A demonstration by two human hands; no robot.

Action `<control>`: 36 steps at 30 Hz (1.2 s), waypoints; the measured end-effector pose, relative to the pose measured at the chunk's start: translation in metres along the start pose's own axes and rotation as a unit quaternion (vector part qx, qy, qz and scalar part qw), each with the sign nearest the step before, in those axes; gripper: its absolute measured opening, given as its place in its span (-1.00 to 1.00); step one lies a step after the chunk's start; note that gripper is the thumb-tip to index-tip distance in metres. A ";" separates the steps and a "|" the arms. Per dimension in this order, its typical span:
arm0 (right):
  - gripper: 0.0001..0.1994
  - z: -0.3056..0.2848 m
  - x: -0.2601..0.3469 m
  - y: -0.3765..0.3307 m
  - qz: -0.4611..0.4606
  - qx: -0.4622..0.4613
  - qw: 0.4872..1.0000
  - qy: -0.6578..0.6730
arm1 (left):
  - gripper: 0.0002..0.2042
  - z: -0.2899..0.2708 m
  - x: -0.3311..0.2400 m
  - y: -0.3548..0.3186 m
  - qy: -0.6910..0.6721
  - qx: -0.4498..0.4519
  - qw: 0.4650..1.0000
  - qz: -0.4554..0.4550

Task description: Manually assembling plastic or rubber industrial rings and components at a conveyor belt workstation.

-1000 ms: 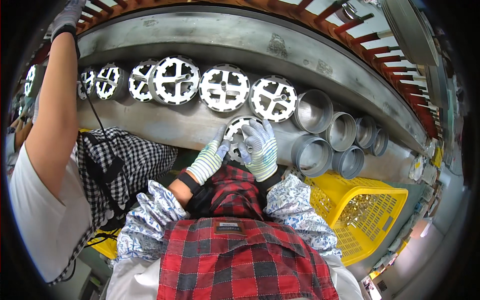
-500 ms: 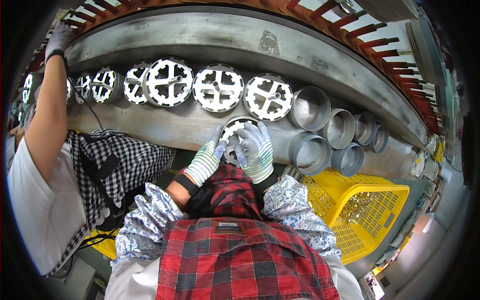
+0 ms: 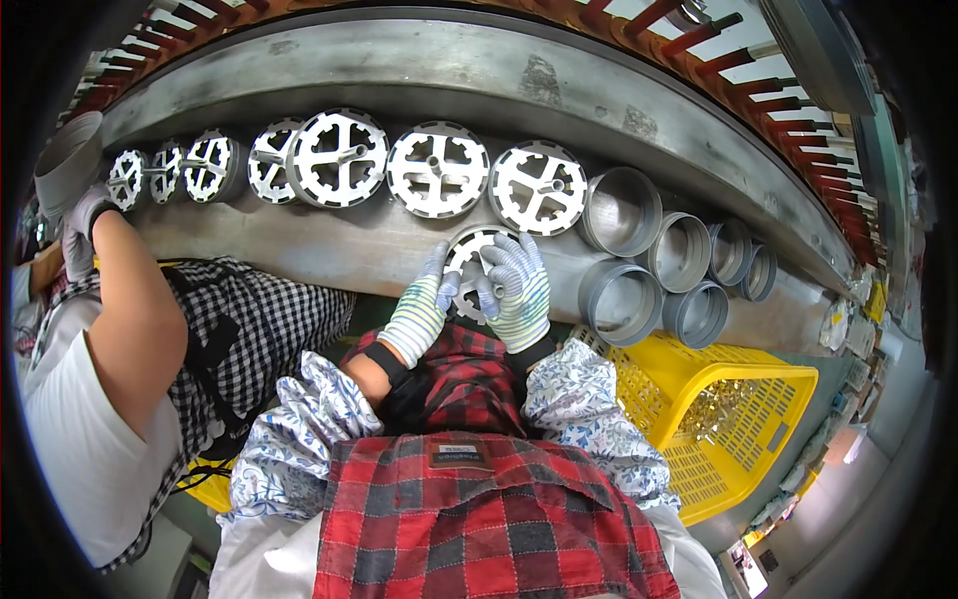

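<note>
A metal bench [image 3: 339,262] crosses the view, with a raised metal ledge [image 3: 449,65] along its far side and red rods [image 3: 718,62] jutting out beyond that. A co-worker in a checked apron [image 3: 254,299] stands at the left, a gloved hand [image 3: 92,208] at a grey tube [image 3: 72,160]. A row of white wheels [image 3: 437,170] takes up the bench just past the person's own hands, its right-hand end close above the right fingertips.

The spoked wheel [image 3: 465,256] being worked on is at the near edge of the bench, in front of the person's body. The left hand [image 3: 414,311] has its grip closed on the left rim, fingers outside and thumb over the face. The right hand [image 3: 523,299] covers much of the wheel's right side with bent fingers; whether its grip pinches anything I cannot tell.

Seven white wheels stand in the row, besides the one at the hands; several show grey walls behind their faces. To their right are six open grey rings [image 3: 621,302], roughly in two lines.

A yellow basket [image 3: 788,419] below the rings holds a heap of small gold-coloured metal pieces [image 3: 711,411], too many to count. Part of another yellow container [image 3: 212,491] shows at lower left, its contents hidden.
</note>
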State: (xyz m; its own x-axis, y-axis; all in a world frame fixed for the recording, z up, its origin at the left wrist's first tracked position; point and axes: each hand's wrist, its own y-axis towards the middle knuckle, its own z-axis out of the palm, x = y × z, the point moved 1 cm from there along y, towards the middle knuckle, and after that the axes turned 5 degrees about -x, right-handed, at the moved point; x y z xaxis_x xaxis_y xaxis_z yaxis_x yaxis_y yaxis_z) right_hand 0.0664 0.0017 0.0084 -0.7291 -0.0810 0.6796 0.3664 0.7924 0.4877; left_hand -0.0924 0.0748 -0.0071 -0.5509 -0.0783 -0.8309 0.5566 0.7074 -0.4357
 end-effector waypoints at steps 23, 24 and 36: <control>-0.86 0.001 0.009 0.007 0.036 0.014 0.996 -0.075 | -0.31 0.010 0.007 -0.011 -0.218 0.030 0.971 -0.099; -0.86 0.001 0.009 0.007 0.022 0.013 0.996 -0.083 | -0.31 0.011 0.006 -0.011 -0.219 0.029 0.969 -0.108; -0.87 0.005 0.006 0.006 0.043 -0.002 0.996 -0.082 | -0.37 0.035 0.049 0.001 -0.151 -0.008 0.987 -0.048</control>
State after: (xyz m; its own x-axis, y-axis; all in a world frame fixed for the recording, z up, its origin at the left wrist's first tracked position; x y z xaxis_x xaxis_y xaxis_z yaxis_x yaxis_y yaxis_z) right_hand 0.0613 0.0090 0.0122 -0.7793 0.0866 0.6206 0.4330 0.7903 0.4334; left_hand -0.0970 0.0471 -0.0602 -0.3895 -0.3501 -0.8519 0.4988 0.6974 -0.5147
